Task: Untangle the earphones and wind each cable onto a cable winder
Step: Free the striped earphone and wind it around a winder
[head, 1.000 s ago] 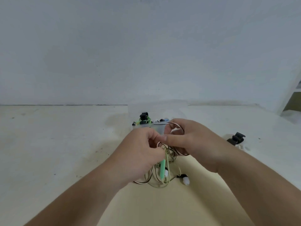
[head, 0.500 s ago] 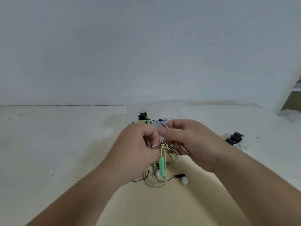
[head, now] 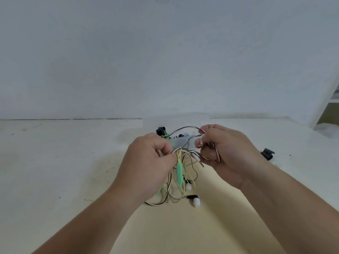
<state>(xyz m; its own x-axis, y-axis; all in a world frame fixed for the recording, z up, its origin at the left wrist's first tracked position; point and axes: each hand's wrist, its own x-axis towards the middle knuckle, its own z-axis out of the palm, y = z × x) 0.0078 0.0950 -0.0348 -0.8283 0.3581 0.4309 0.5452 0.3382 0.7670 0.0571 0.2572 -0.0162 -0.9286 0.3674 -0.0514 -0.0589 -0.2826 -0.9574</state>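
Nearest: earphone tangle [head: 179, 171] hangs in front of clear box [head: 181, 142], low ends on table [head: 55, 162]. Green-yellow, blk and striped cables knotted; green inline remote, white buds. L hand [head: 146, 167] pinches knot. R hand [head: 231, 154] pinches striped cable [head: 217, 156]. Blk winder [head: 267, 154] right of box.

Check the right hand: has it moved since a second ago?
Yes. The right hand has pulled rightward, nearer the black cable winder on the table, opening a gap from the left hand. Both hold the tangled earphone cables.
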